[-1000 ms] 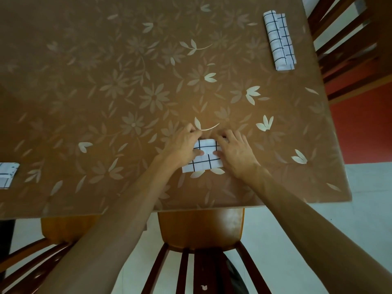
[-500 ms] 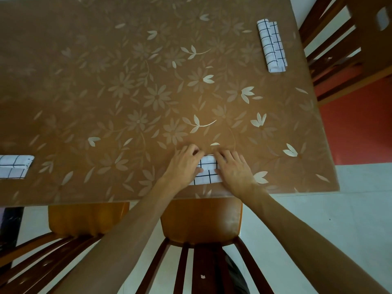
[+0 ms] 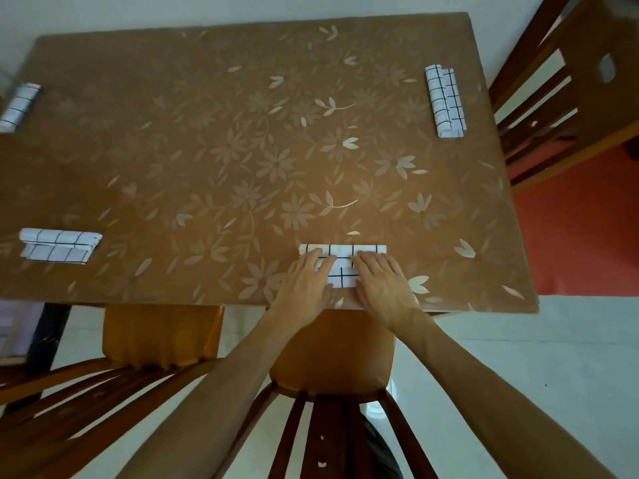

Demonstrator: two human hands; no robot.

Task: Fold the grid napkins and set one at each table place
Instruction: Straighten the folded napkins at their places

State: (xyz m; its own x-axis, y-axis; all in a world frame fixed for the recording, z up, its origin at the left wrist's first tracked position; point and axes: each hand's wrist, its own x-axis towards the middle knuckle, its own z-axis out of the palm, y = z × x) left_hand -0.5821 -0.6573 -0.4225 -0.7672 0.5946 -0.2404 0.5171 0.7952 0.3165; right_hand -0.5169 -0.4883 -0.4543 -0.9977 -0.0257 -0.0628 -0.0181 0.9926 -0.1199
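Note:
A folded white napkin with a black grid (image 3: pixel 342 267) lies near the table's front edge. My left hand (image 3: pixel 306 283) and my right hand (image 3: pixel 382 283) both press flat on it with straight fingers, covering its left and right parts. Three other folded grid napkins lie on the brown flowered table (image 3: pixel 214 160): one at the front left (image 3: pixel 58 245), one at the far left edge (image 3: pixel 19 107), one at the right side (image 3: pixel 446 102).
A wooden chair (image 3: pixel 332 350) stands right below my hands, a second chair (image 3: pixel 162 337) to its left, a third (image 3: pixel 567 98) at the table's right side. A pale wall runs behind the table; red floor lies to the right.
The napkin and both hands have come closer to the front edge, fingers flattening on it. The view has pulled back, so the whole table and the left napkins now show.

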